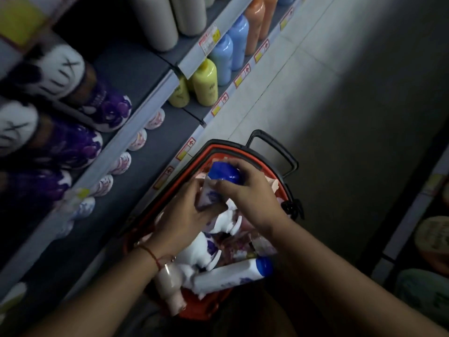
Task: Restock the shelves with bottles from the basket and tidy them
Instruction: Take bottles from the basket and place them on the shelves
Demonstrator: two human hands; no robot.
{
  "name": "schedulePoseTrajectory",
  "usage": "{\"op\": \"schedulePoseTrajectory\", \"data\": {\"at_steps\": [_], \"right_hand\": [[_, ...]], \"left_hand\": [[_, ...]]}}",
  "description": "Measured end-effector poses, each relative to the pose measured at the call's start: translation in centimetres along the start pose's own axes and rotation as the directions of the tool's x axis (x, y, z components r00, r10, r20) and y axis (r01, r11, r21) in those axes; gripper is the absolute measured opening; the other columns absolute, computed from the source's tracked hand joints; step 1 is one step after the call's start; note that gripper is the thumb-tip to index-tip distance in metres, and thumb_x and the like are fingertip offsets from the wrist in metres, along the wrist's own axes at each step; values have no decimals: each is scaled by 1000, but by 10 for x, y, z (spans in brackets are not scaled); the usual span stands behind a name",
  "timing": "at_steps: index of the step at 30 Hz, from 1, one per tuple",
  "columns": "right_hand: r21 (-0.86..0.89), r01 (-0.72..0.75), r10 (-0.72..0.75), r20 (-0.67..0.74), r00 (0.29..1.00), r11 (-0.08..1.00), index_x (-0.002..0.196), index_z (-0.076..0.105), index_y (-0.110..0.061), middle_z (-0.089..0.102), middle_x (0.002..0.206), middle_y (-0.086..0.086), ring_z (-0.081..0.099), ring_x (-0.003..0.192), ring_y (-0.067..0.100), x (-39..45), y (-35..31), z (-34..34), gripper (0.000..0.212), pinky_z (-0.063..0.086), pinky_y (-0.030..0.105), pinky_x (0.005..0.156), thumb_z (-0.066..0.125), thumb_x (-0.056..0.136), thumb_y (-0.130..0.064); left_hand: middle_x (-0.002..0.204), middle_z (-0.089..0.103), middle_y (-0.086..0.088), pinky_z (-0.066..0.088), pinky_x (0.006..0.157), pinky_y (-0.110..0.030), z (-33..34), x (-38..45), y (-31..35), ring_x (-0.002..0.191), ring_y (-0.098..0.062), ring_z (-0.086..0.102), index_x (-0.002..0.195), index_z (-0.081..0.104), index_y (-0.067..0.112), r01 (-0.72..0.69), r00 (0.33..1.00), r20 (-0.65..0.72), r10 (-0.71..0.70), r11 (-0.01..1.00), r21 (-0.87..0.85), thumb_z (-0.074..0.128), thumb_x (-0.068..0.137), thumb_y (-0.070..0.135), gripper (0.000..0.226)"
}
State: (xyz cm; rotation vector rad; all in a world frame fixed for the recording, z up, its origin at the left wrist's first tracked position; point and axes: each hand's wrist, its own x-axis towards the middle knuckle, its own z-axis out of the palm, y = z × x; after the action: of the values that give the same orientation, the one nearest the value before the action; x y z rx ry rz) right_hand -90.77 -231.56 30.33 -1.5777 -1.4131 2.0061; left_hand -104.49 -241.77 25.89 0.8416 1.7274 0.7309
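A red basket [194,164] with a black handle stands on the floor beside the shelves, filled with several bottles. Both hands hold one white bottle with a blue cap [224,175] above the basket. My left hand [187,212] grips its lower body, and my right hand [250,198] curls round it just below the cap. Another white bottle with a blue cap [230,273] lies across the basket's near end, beside a pale pink bottle [170,285] and white pump bottles [201,254].
Grey shelves [136,76] run along the left, with purple LUX bottles [73,147], a row of small white bottles [121,164] on the shelf below, and yellow [205,82], blue and orange bottles farther off. Tiled floor [328,105] stretches right. Another shelf unit [413,227] stands at the right edge.
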Motion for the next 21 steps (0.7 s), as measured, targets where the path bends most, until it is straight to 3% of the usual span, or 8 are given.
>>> {"op": "schedulePoseTrajectory", "data": {"at_steps": [3, 6, 9, 12, 15, 18, 19, 21], "right_hand": [[147, 23, -31, 53, 998, 989, 112, 69, -17, 76, 104, 7, 74, 92, 17, -40, -45, 22, 29, 62, 29, 81, 78, 86, -7], [187, 64, -81, 82, 993, 980, 116, 66, -12, 76, 105, 12, 74, 92, 24, -87, -88, 57, 35, 61, 42, 80, 80, 84, -7], [238, 108, -137, 110, 984, 965, 121, 63, -8, 75, 100, 7, 72, 82, 14, -143, -126, 107, 40, 57, 22, 67, 80, 85, -4], [262, 181, -233, 180, 956, 948, 125, 63, -4, 75, 104, 10, 71, 87, 15, -210, -166, 161, 36, 56, 23, 73, 74, 91, -9], [197, 289, -342, 342, 875, 937, 126, 62, -2, 73, 108, 12, 69, 96, 16, -284, -203, 210, 28, 58, 27, 85, 64, 100, -11], [35, 485, -434, 504, 747, 874, 127, 60, -15, 72, 113, 13, 70, 99, 20, -361, -226, 263, 29, 59, 42, 90, 68, 98, -18], [19, 553, -480, 523, 704, 833, 126, 60, -21, 72, 112, 9, 70, 100, 21, -385, -233, 282, 31, 59, 43, 89, 69, 97, -21], [28, 666, -584, 511, 631, 745, 121, 62, -29, 70, 107, 3, 70, 95, 14, -429, -252, 315, 27, 60, 31, 78, 70, 95, -25]], "left_hand": [[116, 70, 11, 56, 91, -42, -29, -62, 19, 107, -9, 69, 123, 57, 44, -9, 995, -98, -11, 980, -197, 71, 84, 52, 42], [125, 69, 9, 56, 89, -36, -67, -130, 30, 116, -14, 67, 128, 58, 39, -7, 986, -157, -51, 938, -347, 69, 78, 59, 54], [125, 70, 5, 57, 90, -47, -110, -202, 46, 114, -19, 68, 124, 61, 41, -29, 980, -196, -44, 934, -357, 71, 78, 58, 50], [119, 72, 7, 60, 83, -42, -159, -279, 70, 107, -17, 71, 121, 63, 43, -118, 954, -301, 15, 938, -326, 70, 82, 53, 41], [118, 73, 7, 61, 82, -42, -205, -358, 94, 107, -17, 72, 122, 63, 40, -222, 902, -424, 81, 929, -296, 70, 84, 52, 40], [118, 73, 4, 60, 80, -41, -245, -434, 119, 105, -22, 73, 123, 62, 41, -356, 806, -577, 137, 889, -287, 67, 90, 39, 33], [118, 73, 2, 61, 80, -45, -259, -458, 128, 103, -23, 73, 126, 61, 36, -406, 759, -631, 163, 875, -262, 65, 92, 36, 35], [115, 74, 0, 61, 80, -50, -283, -503, 150, 99, -22, 74, 124, 61, 33, -485, 665, -711, 229, 856, -178, 62, 94, 34, 30]]}}
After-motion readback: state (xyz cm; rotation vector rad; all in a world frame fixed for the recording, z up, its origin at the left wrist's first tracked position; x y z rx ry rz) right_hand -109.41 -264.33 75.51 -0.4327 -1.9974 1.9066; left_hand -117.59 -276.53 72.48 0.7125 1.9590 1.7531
